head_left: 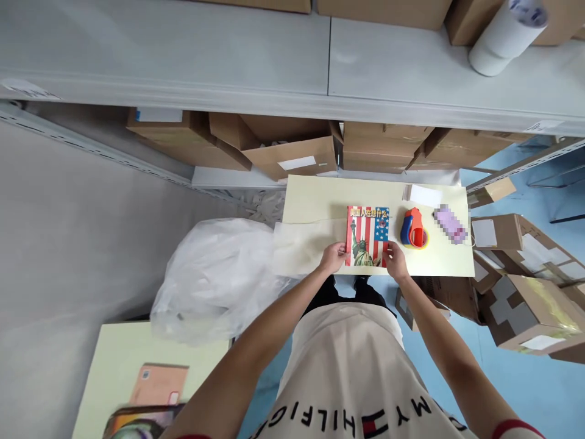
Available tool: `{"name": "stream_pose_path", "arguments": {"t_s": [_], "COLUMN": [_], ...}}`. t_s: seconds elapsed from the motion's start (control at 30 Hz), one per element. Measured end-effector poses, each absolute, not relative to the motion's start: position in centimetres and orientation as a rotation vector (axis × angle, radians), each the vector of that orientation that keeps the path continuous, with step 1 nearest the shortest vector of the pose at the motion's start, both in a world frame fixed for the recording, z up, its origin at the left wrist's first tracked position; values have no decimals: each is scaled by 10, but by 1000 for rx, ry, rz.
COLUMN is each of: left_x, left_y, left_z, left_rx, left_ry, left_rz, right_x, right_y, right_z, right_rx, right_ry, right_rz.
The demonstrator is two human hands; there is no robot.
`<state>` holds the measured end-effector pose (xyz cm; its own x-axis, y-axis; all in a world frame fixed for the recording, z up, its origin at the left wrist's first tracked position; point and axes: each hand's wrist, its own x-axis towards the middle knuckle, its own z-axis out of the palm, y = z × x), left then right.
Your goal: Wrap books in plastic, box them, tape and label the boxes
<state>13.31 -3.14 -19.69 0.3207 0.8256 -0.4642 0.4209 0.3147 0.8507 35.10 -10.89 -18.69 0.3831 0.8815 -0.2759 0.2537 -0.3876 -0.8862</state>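
Red-and-white stripes and a starred blue panel cover the book, located right of centre in the frame, above the near edge of the pale yellow table. Title, printed across the top: 美国人在想什么. Cover figure: Statue of Liberty.

Hand positions: the left hand grips the book's left edge, fingers curled; the right hand grips the lower right edge likewise.

Containers, upper centre: one open carton stands on the lower shelf, flap outward, with a white label; pale contents show at its mouth but cannot be identified. Further cartons stand to its right. Right of frame: stacked cartons carry yellowish tape and white labels, text too small to read. Left of centre: a translucent plastic bag, bulging; contents cannot be determined.

Right of the book: a red-and-blue tape dispenser. Upper right: a white roll, blue core print illegible. Lower left: an orange envelope with a small square code.

Shirt lettering, inverted: "MY HILFIG", with a flag-like emblem between the words.
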Motion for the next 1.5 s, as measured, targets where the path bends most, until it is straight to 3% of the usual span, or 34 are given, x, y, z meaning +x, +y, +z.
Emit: {"name": "stream_pose_path", "arguments": {"t_s": [0.5, 0.83, 1.17, 1.5], "left_x": [201, 199, 196, 202], "left_y": [-67, -82, -79, -81], "left_z": [-227, -235, -237, -234], "left_rx": [1400, 1874, 1870, 1711], "left_ry": [1573, 1497, 1450, 1391], "left_rz": [199, 174, 124, 227], "right_x": [397, 391, 394, 396], "right_y": [-121, -149, -115, -128], "right_z": [-243, -258, -254, -219], "right_rx": [-2075, -2142, -1995, -1988], "right_ry": [-1122, -1265, -708, -731], "right_rz": [973, 716, 1195, 1182]}}
